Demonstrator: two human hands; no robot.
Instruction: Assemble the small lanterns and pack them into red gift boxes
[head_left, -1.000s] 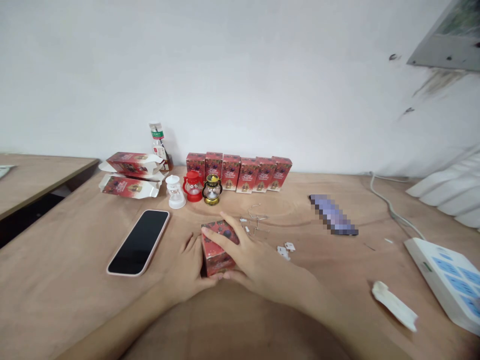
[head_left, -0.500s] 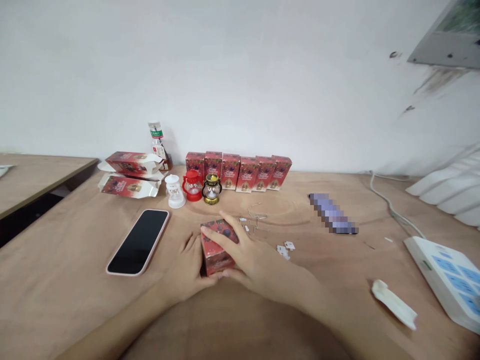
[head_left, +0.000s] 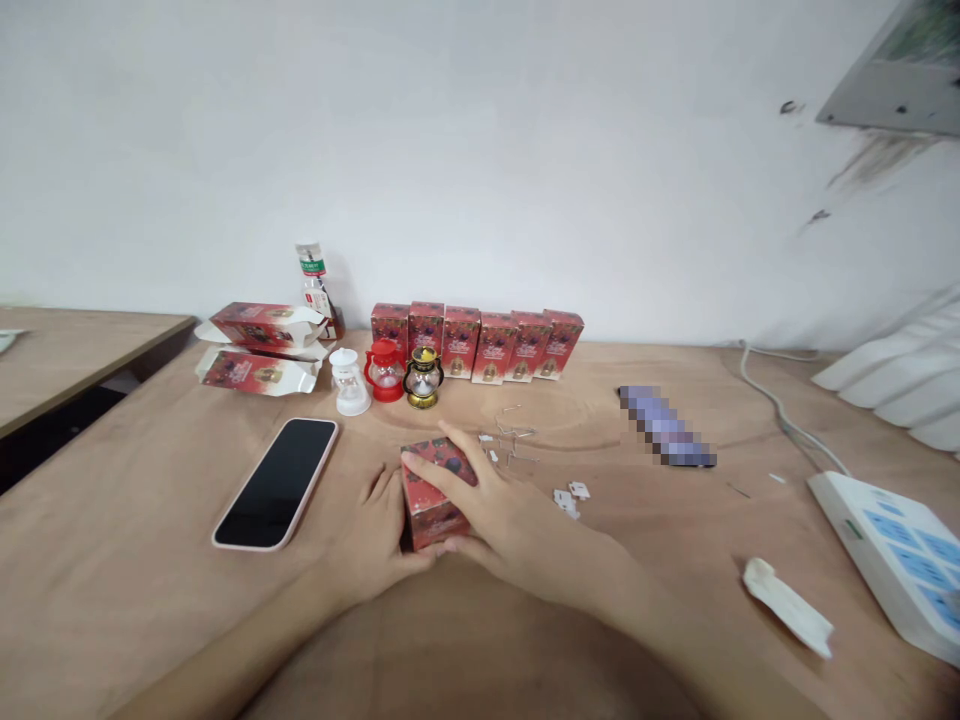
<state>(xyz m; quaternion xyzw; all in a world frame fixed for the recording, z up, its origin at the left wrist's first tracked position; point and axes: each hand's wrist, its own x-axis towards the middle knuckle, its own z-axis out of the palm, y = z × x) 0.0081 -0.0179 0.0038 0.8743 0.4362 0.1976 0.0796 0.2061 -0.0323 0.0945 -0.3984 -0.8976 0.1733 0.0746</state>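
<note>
Taking the pink-edged phone (head_left: pixel 277 485) as landmark, the red box (head_left: pixel 429 508) is to its right, a gap apart, gripped between both hands; whether its base meets the tabletop (head_left: pixel 142 580) cannot be told. Uneven squeezing could dent the thin-looking walls or skew the box, and a left wrist swung outward might nudge the phone. A careless right-hand sweep could scatter the bent wires (head_left: pixel 517 432) and white tabs (head_left: pixel 579 490), both farther right of the phone, beyond the box. The left hand (head_left: pixel 375 540), between phone and box, cups the box's left side, its fingers bent and partly hidden, its thumb along the near lower edge. The right hand (head_left: pixel 510 520) comes over from the other side, fingers spread, 1 laid across the top and another at the right edge; its thumb points toward the left thumb, the 2 tips nearly meeting.
</note>
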